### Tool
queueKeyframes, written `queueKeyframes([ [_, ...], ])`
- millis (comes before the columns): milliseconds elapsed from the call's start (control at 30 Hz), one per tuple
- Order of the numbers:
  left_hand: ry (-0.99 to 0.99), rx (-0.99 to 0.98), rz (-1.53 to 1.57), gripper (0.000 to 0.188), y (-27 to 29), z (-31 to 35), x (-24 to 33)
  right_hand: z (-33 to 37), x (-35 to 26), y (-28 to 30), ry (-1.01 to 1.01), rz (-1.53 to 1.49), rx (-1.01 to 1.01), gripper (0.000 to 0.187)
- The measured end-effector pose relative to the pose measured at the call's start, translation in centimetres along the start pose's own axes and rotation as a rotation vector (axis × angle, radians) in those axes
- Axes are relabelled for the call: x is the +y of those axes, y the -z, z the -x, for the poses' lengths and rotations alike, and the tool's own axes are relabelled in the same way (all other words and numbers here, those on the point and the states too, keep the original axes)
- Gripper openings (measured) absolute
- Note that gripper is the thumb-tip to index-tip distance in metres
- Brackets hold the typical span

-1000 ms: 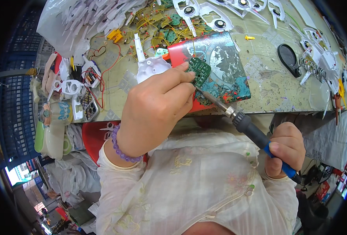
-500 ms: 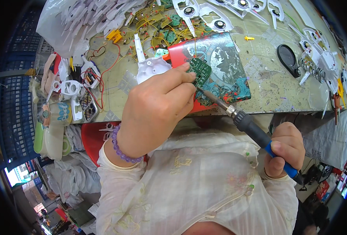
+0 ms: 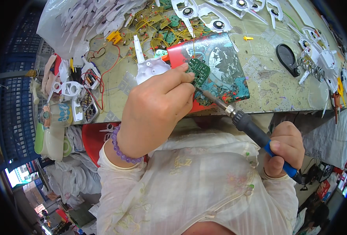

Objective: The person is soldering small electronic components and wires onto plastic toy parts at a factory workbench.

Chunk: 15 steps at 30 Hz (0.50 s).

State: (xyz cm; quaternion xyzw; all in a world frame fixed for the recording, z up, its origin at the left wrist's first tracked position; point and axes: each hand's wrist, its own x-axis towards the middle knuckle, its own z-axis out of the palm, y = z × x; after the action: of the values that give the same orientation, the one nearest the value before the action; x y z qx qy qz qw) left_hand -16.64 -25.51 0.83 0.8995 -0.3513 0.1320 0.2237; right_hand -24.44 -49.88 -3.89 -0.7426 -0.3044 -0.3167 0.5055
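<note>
My left hand (image 3: 157,102), with a purple bead bracelet (image 3: 120,147) at the wrist, pinches the edge of a small green circuit board (image 3: 199,71). The board is held over a red box with a dark teal pattern (image 3: 236,72). In my right hand (image 3: 286,150) is a soldering iron (image 3: 248,126) with a black and blue handle, gripped near its rear. Its metal tip reaches the board's lower edge, close to my left fingertips; whether they touch is hard to tell. A white plastic shell (image 3: 152,67) lies just beyond my left hand.
Several circuit boards with yellow wires (image 3: 154,29) lie at the back, beside a plastic bag of white parts (image 3: 87,23). White housings (image 3: 218,25) lie far right of them. A coiled soldering iron stand (image 3: 312,68) and black ring-shaped piece (image 3: 287,58) are at right. Red wires (image 3: 102,88) trail at left.
Almost nothing differs. The circuit board and the soldering iron have shifted very slightly to the left, with both hands keeping their grip.
</note>
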Motion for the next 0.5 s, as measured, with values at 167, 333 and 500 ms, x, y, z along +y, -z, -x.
queueKeyframes([
  [167,-0.050,0.024,0.000,0.009,-0.1,0.1,-0.2,0.9,0.7,1.1,0.103,-0.042,0.181,0.025],
  [333,-0.018,0.000,0.038,0.009,0.1,-0.1,-0.1,2.0,0.8,4.3,-0.012,0.091,0.702,0.024],
  [500,0.026,0.018,0.035,0.010,0.3,0.0,0.4,1.2,0.4,13.8,0.167,1.278,0.807,0.012],
])
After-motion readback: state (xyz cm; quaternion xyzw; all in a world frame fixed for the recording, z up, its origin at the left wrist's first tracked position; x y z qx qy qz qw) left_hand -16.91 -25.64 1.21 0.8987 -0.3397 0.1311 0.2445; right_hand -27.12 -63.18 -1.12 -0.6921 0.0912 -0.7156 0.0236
